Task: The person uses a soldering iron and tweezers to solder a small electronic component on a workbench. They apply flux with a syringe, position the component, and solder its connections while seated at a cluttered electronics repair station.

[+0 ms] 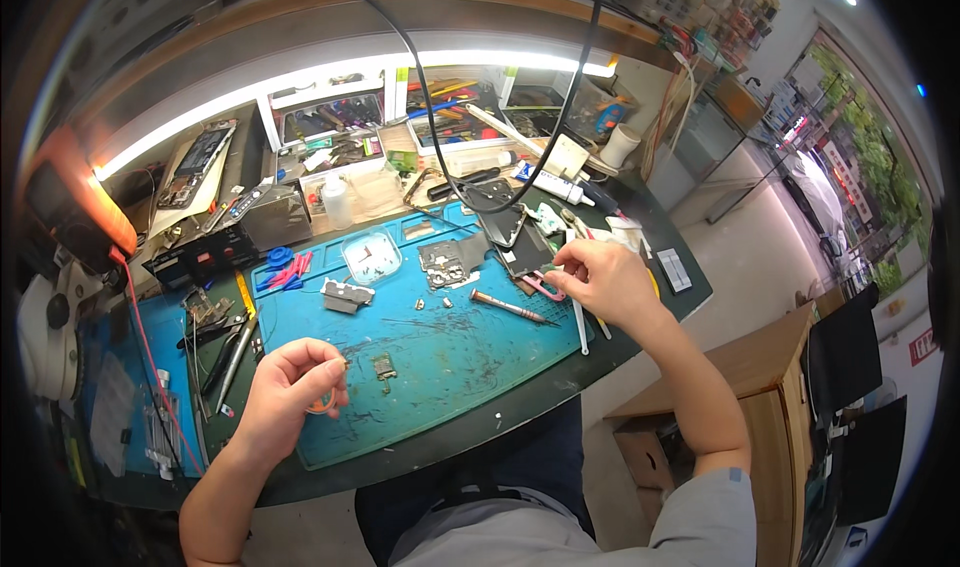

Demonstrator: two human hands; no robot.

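Fingers of the left hand [292,382] clasp an orange-rimmed object [322,404]; whether the right hand [606,279] grips anything, I cannot tell

A long white strip light [500,58] glared almost blank above your workbench, spreading bright, fairly even light over the blue rubber mat [480,387]. Daylight came through the tall glass pane [865,117] at right, and a small round ceiling lamp [850,0] burned out white. Your bare left hand [305,382] and bare right hand [605,279] looked reasonably sharp; tiny metal parts [384,367] lost fine detail. Fisheye distortion bowed straight edges, and the corners fell to black.
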